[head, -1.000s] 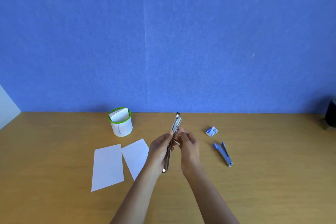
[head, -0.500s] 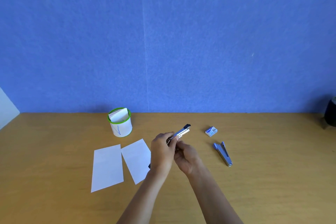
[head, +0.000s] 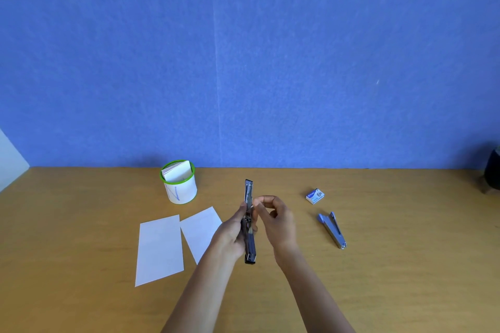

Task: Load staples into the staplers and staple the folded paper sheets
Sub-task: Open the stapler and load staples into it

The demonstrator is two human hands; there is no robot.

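Two big surfaces frame the bench: blue wall (head: 243,62) behind, wooden table (head: 81,224) below.

Paper: left sheet (head: 159,249) and right sheet (head: 201,230) lie flat, side by side, near corners almost touching. Both are unstapled as far as I can see. The right sheet's near corner is hidden under the left forearm.

Cup (head: 181,189), white with a green rim, stands behind the sheets near the wall, with folded paper (head: 177,170) upright inside it.

Left hand (head: 230,235) is wrapped round the dark stapler (head: 249,194) at mid-length and holds it above the table. The stapler is swung fully open into one long line pointing away from the person, channel side up.

Right hand (head: 276,219) has its fingers curled, thumb and forefinger nipped together right at the stapler's channel.

Blue stapler (head: 332,230) lies untouched on the table, well right of the hands.

Staple box (head: 315,196) sits just beyond the blue stapler.

Smallest item is a thin pale sliver (head: 252,206) at the right fingertips. It is probably a staple strip, but too small to confirm.

Step in hand, by judgement: loading the first stapler, with the strip at the channel mouth.

Next move calls for:
- lining the sliver up with the channel and seating it flat
- folding the stapler shut until it latches

Not yet begun: loading the blue stapler, stapling the sheets.
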